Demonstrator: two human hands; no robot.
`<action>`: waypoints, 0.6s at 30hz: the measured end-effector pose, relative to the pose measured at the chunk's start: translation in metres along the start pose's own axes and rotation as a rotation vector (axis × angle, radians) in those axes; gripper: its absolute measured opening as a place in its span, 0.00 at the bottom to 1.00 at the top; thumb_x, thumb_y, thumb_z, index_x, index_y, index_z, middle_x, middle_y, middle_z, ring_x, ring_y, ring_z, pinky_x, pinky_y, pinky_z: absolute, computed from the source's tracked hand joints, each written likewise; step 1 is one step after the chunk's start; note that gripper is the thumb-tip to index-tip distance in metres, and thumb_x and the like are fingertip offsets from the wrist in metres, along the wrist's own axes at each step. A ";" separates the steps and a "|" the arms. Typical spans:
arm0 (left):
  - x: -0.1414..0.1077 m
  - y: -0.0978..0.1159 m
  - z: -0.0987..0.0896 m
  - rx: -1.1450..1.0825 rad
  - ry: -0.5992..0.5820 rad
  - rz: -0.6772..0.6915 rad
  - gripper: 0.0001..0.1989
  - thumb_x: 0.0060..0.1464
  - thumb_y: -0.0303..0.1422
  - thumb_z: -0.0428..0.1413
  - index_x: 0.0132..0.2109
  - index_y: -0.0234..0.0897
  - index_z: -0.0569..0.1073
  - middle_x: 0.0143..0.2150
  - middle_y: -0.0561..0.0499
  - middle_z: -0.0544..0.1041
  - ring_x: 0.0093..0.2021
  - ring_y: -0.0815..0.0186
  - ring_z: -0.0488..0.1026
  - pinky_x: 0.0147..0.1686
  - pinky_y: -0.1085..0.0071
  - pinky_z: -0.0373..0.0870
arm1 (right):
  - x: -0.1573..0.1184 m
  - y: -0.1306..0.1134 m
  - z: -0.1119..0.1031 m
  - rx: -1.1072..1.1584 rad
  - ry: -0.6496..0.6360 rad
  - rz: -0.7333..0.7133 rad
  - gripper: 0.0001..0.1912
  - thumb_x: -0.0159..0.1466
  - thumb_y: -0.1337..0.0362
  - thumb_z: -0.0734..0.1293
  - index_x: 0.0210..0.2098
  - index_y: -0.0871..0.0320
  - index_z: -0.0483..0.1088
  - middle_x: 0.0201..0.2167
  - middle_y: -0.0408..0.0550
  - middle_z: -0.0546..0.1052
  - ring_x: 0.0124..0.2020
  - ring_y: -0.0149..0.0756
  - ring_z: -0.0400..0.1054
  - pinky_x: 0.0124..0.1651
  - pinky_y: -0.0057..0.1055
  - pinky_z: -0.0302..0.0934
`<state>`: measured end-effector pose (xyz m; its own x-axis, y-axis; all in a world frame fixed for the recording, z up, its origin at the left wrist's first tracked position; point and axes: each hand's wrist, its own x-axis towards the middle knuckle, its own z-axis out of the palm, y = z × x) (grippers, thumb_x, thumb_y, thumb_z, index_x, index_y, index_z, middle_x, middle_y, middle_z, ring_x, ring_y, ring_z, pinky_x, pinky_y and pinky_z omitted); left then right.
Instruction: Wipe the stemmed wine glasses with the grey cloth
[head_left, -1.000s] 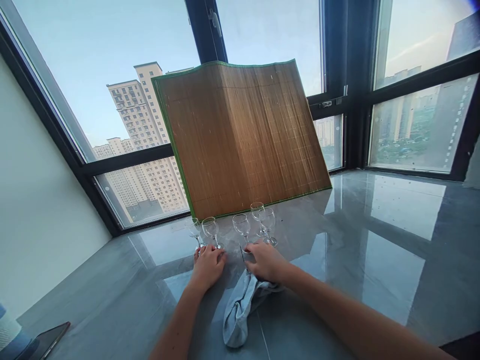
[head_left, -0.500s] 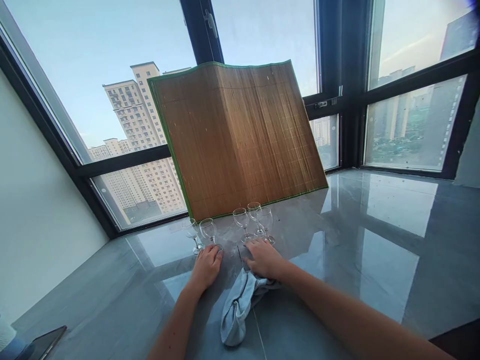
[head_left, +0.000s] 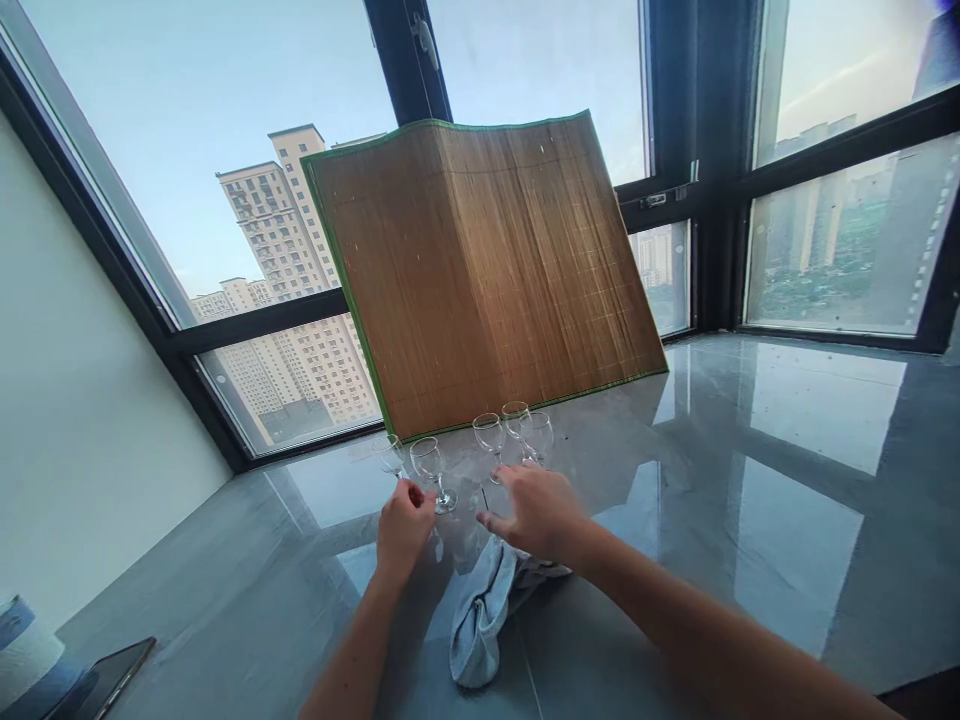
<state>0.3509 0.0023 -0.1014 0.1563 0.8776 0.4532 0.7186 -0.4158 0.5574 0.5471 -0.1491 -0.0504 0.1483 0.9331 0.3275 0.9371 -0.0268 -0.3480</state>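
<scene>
My left hand (head_left: 405, 522) is closed, fingers curled together, beside two small stemmed glasses. It covers the foot of the outer left glass (head_left: 389, 456); whether it grips anything is hidden. Just right of its fingertips stands the other left glass (head_left: 427, 460), upright and with its foot in view. My right hand (head_left: 538, 508) hovers open, thumb apart from the fingers, in front of three more glasses. These are a near-left glass (head_left: 490, 434), a back glass (head_left: 516, 420) and a right glass (head_left: 537, 434). Below my right hand lies a crumpled grey-blue cloth (head_left: 476, 625).
A brown bamboo mat (head_left: 487, 280) with green edging leans on the window behind the glasses. The glossy grey tiled surface (head_left: 645, 600) reflects the windows. At lower left are a phone (head_left: 105, 680) and a white-and-blue roll (head_left: 26, 650).
My left hand has lifted off the surface and curled its fingers, uncovering the foot of the inner left glass. My right hand has risen slightly and its thumb has spread away.
</scene>
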 end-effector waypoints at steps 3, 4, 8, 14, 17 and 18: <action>0.002 0.003 0.001 -0.231 0.036 -0.109 0.16 0.51 0.37 0.63 0.45 0.39 0.70 0.42 0.47 0.79 0.31 0.66 0.74 0.34 0.70 0.67 | -0.010 -0.009 -0.010 -0.074 -0.111 0.071 0.39 0.57 0.32 0.65 0.49 0.60 0.75 0.39 0.61 0.81 0.44 0.58 0.76 0.45 0.45 0.64; 0.002 0.005 0.002 -0.333 0.006 -0.172 0.20 0.51 0.36 0.64 0.49 0.39 0.69 0.47 0.45 0.78 0.30 0.67 0.75 0.32 0.70 0.68 | -0.013 -0.011 -0.010 -0.081 -0.155 0.074 0.42 0.55 0.30 0.65 0.50 0.61 0.75 0.38 0.62 0.81 0.43 0.60 0.76 0.44 0.46 0.64; 0.000 0.014 0.005 -0.736 -0.165 -0.397 0.26 0.52 0.34 0.64 0.56 0.40 0.66 0.58 0.42 0.73 0.29 0.70 0.78 0.23 0.74 0.67 | -0.022 -0.017 0.002 -0.076 -0.254 -0.039 0.48 0.46 0.29 0.69 0.51 0.62 0.74 0.37 0.62 0.81 0.41 0.61 0.77 0.42 0.46 0.65; -0.006 0.028 0.002 -1.087 -0.313 -0.546 0.17 0.59 0.36 0.60 0.53 0.43 0.65 0.54 0.48 0.74 0.33 0.69 0.81 0.19 0.81 0.65 | -0.019 -0.017 0.012 -0.077 -0.258 -0.189 0.26 0.55 0.55 0.72 0.51 0.59 0.72 0.38 0.56 0.81 0.39 0.52 0.77 0.38 0.37 0.65; -0.008 0.033 -0.001 -1.160 -0.332 -0.566 0.15 0.64 0.43 0.55 0.52 0.42 0.65 0.46 0.48 0.74 0.33 0.68 0.81 0.17 0.81 0.65 | -0.011 -0.010 0.013 -0.098 -0.145 -0.140 0.28 0.56 0.68 0.68 0.57 0.57 0.67 0.46 0.56 0.78 0.41 0.47 0.76 0.39 0.35 0.65; -0.008 0.034 -0.001 -1.167 -0.325 -0.566 0.16 0.64 0.45 0.54 0.53 0.43 0.65 0.44 0.49 0.72 0.33 0.67 0.80 0.18 0.81 0.66 | -0.008 -0.008 0.013 -0.106 -0.113 -0.117 0.31 0.56 0.70 0.68 0.59 0.57 0.65 0.48 0.56 0.76 0.44 0.47 0.75 0.40 0.34 0.65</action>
<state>0.3733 -0.0191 -0.0851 0.3017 0.9445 -0.1299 -0.2334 0.2053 0.9505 0.5341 -0.1518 -0.0611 0.0054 0.9662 0.2579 0.9747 0.0525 -0.2173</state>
